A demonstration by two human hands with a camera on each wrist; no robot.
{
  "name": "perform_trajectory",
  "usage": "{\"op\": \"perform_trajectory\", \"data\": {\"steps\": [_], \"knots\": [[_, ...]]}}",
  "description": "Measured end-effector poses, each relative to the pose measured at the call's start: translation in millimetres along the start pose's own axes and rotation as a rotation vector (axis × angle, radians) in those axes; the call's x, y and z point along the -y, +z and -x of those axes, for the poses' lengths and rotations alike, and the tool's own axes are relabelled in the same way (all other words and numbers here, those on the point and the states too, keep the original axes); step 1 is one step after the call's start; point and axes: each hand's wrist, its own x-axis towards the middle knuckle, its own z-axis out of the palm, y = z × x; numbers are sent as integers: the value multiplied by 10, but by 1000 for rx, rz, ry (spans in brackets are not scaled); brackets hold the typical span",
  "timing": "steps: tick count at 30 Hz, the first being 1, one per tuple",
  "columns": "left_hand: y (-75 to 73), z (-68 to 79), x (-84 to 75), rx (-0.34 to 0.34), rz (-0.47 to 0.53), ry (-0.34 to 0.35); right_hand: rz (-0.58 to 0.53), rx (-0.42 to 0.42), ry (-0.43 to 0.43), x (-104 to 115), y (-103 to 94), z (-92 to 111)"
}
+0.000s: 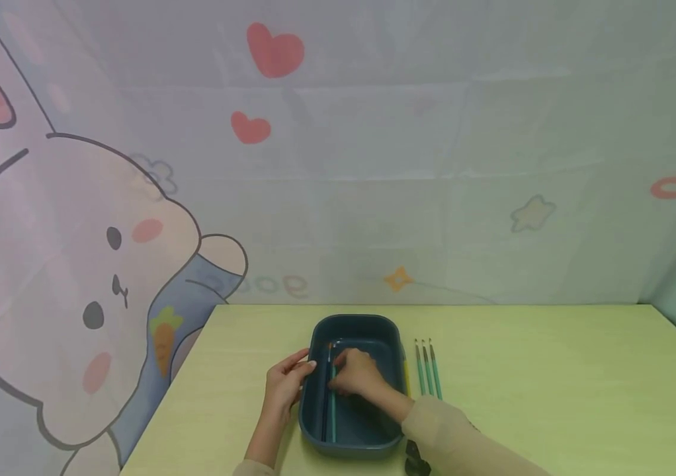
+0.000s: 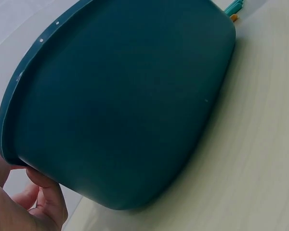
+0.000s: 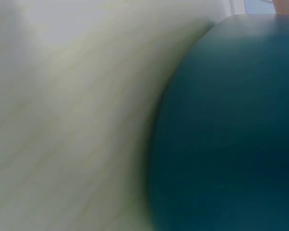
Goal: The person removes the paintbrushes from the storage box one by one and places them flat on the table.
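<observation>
A dark teal basin (image 1: 368, 433) with a raised rim stands on the table. My left hand (image 1: 286, 383) grips its left rim, thumb over the edge and fingers against the outside; the left wrist view shows these fingers (image 2: 50, 195) under the rim. Inside the basin, along its left wall, lie a dark-handled paintbrush (image 1: 325, 403) and a green paintbrush (image 1: 333, 416), side by side. My right hand (image 1: 358, 373) reaches into the basin and pinches the green paintbrush near its upper part. In the right wrist view the basin's outer wall (image 3: 226, 120) fills the right half.
Several green-handled brushes (image 1: 428, 367) lie on the table right of the basin. A yellow strip (image 1: 407, 377) shows along the basin's right side. Something black (image 1: 417, 461) lies near the right sleeve. A printed cloth (image 1: 374, 165) hangs behind the table (image 1: 552, 377).
</observation>
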Motion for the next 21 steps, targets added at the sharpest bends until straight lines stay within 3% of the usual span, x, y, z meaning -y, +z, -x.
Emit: {"op": "perform_trajectory", "data": {"steps": [21], "knots": [[-2, -13, -5, 7, 18, -8, -17, 12, 41, -3, -26, -2]]}}
